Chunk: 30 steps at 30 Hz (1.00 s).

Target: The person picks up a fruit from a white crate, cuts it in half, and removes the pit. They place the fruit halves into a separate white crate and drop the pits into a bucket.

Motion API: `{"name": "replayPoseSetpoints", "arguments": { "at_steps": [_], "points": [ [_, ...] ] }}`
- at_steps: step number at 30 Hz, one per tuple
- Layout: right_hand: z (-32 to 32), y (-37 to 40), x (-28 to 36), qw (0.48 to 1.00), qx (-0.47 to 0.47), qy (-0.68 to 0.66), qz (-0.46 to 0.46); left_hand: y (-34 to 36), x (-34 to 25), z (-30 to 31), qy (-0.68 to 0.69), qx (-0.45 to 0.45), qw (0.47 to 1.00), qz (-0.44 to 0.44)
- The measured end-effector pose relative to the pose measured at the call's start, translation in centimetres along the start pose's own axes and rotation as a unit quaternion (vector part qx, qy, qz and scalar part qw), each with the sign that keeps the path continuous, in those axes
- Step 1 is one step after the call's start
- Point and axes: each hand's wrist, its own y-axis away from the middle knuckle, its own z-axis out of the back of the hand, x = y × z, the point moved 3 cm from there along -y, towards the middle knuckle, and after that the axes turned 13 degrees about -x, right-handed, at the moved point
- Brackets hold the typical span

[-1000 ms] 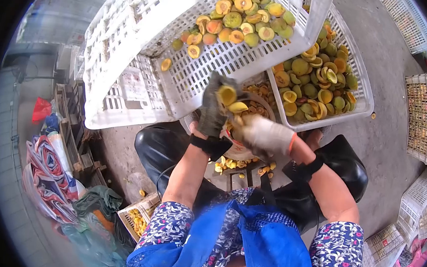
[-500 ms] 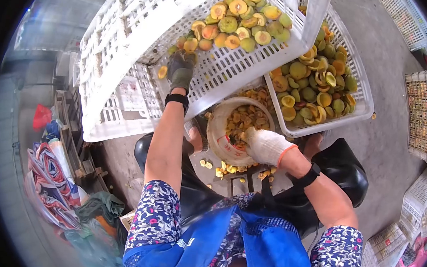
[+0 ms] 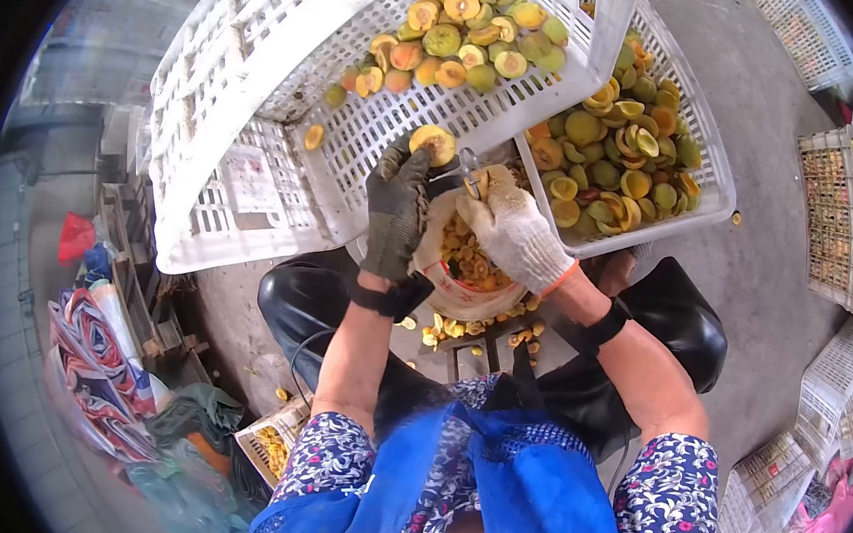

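Note:
My left hand (image 3: 397, 209), in a dark grey glove, grips a yellow stone-fruit half (image 3: 433, 145) with its cut face up and the brownish centre showing. Close beside it, my right hand (image 3: 515, 225), in a white knit glove with an orange cuff, is closed around a small metal tool with a looped end (image 3: 469, 164). The loop is near the fruit but looks apart from it. Below both hands stands a white bucket (image 3: 489, 304) with red markings, holding many orange-brown pieces. My hands and wrists cover part of its rim.
A tilted white crate (image 3: 353, 176) holds several fruit halves (image 3: 442, 39) at the upper left. Another white crate (image 3: 717, 204) of hollowed halves (image 3: 629, 132) stands right of the bucket. Yellow scraps (image 3: 451, 331) lie on the floor. More crates (image 3: 831, 218) stand far right.
My left hand has left the tilted crate and come toward the bucket with a fruit half. My right hand has risen from the bucket, and the looped tool now shows.

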Motion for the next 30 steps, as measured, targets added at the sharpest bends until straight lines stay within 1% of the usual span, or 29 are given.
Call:
{"name": "replayPoseSetpoints", "arguments": {
  "at_steps": [1, 2, 4, 5, 7, 8, 10, 11, 12, 13, 14, 15, 16, 17, 19, 20, 21, 22, 23, 24, 25, 26, 27, 28, 29, 30],
  "points": [
    [-0.2, 0.3, 0.2, 0.992, -0.031, 0.078, 0.090, 0.7, 0.1, -0.3, 0.000, 0.001, 1.000, 0.001],
    [-0.2, 0.6, 0.0, 0.992, -0.031, 0.079, 0.090, 1.2, 0.2, -0.5, 0.001, -0.008, 1.000, -0.013],
    [-0.3, 0.7, 0.2, 0.975, -0.018, 0.159, 0.155, 2.2, 0.0, -1.3, -0.009, -0.029, 0.999, -0.036],
    [-0.2, 0.7, 0.2, 0.975, -0.018, 0.159, 0.155, 2.4, 0.2, -1.4, -0.009, -0.029, 0.999, -0.036],
    [-0.2, 0.7, 0.2, 0.974, 0.015, 0.168, 0.152, 2.5, 0.7, -1.4, -0.043, -0.048, 0.995, -0.071],
    [-0.2, 0.7, 0.2, 0.974, 0.015, 0.169, 0.151, 2.5, 1.1, -1.5, -0.061, -0.051, 0.991, -0.104],
    [0.1, 0.6, 0.2, 0.978, -0.042, 0.164, 0.126, 3.4, 0.8, -2.2, -0.072, -0.062, 0.991, -0.095],
    [-0.1, 0.7, 0.3, 0.977, -0.042, 0.165, 0.125, 3.7, 0.7, -2.5, -0.083, -0.074, 0.990, -0.088],
    [-0.2, 0.7, 0.2, 0.988, -0.061, 0.122, 0.072, 3.7, 1.0, -2.7, -0.083, -0.074, 0.990, -0.088],
    [-0.2, 0.7, 0.0, 0.994, -0.080, 0.079, 0.019, 3.7, 1.3, -2.8, -0.097, -0.075, 0.986, -0.113],
    [-0.1, 0.7, -0.1, 0.994, -0.079, 0.079, 0.018, 3.7, 1.7, -2.7, -0.112, -0.077, 0.981, -0.136],
    [0.0, 0.8, 0.0, 0.990, -0.059, 0.110, 0.059, 3.5, 2.1, -2.5, -0.113, -0.076, 0.981, -0.134],
    [0.1, 1.0, 0.2, 0.984, -0.038, 0.141, 0.099, 3.3, 2.2, -2.3, -0.132, -0.070, 0.976, -0.158],
    [0.4, 0.9, 0.0, 0.985, -0.037, 0.142, 0.097, 3.2, 2.3, -2.2, -0.152, -0.063, 0.969, -0.183],
    [0.1, 0.8, -0.4, 0.980, 0.071, 0.144, 0.117, 3.6, 2.3, -2.0, -0.149, -0.048, 0.971, -0.179],
    [0.0, 0.9, -0.3, 0.980, 0.070, 0.144, 0.116, 3.7, 2.2, -1.9, -0.145, -0.033, 0.973, -0.176],
    [-0.1, 1.0, -0.1, 0.985, 0.042, 0.128, 0.108, 3.5, 2.2, -1.8, -0.146, -0.032, 0.973, -0.176],
    [-0.1, 1.1, 0.1, 0.989, 0.015, 0.111, 0.099, 3.1, 2.2, -1.7, -0.088, -0.003, 0.983, -0.163],
    [-0.4, 1.3, 0.3, 0.989, 0.015, 0.110, 0.097, 2.9, 2.2, -1.7, -0.030, 0.025, 0.988, -0.148],
    [-0.7, 1.4, 0.5, 0.996, 0.007, 0.067, 0.057, 3.0, 2.0, -2.5, -0.024, 0.015, 0.992, -0.123],
    [-0.7, 1.2, 0.5, 1.000, -0.004, 0.024, 0.020, 2.8, 1.9, -2.7, -0.024, 0.015, 0.992, -0.124],
    [-0.5, 0.9, 0.5, 0.999, -0.005, 0.025, 0.020, 2.6, 2.0, -3.0, 0.044, 0.039, 0.996, -0.073],
    [-0.3, 0.6, 0.5, 0.999, 0.022, -0.011, -0.028, 2.5, 2.3, -3.2, 0.111, 0.063, 0.992, -0.019],
    [-0.3, 0.4, 0.3, 0.995, 0.049, -0.046, -0.076, 2.4, 2.3, -3.2, 0.111, 0.063, 0.992, -0.018],
    [-0.5, 0.5, -0.2, 0.995, 0.048, -0.047, -0.078, 2.4, 2.5, -3.1, 0.111, 0.052, 0.992, -0.022],
    [-0.4, 0.5, -0.2, 0.999, 0.040, -0.009, 0.028, 2.4, 2.6, -3.0, 0.110, 0.041, 0.993, -0.023]
  ]
}}
